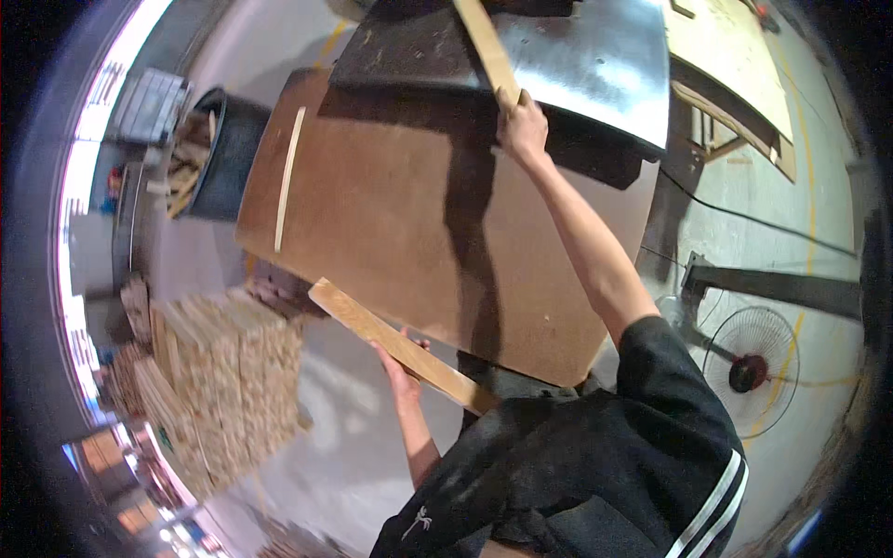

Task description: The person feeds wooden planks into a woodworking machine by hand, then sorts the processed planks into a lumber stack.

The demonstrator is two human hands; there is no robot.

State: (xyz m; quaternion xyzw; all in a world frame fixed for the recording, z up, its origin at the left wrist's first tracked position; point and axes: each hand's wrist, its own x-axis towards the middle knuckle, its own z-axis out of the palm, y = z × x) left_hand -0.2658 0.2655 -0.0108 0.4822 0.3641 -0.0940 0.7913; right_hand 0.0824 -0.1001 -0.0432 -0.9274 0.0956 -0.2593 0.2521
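Observation:
My right hand (523, 126) reaches far forward, its fingers closed round the near end of a pale wooden board (486, 46). That board stretches away over the dark metal machine table (586, 65). Nearer my body, my left hand (400, 372) grips a second wooden plank (372, 327) from below, with fingertips showing on its far side. This plank slants from the brown tabletop's near edge back to my shirt. A thin wooden strip (289, 181) lies alone on the left part of the brown tabletop (391, 214).
A dark bin (233, 153) with wood offcuts stands left of the tabletop. Stacked wooden pieces (233, 372) sit on the floor at lower left. A standing fan (747, 372) is at my right, near a dark beam (781, 286). A cable (744, 221) runs behind it.

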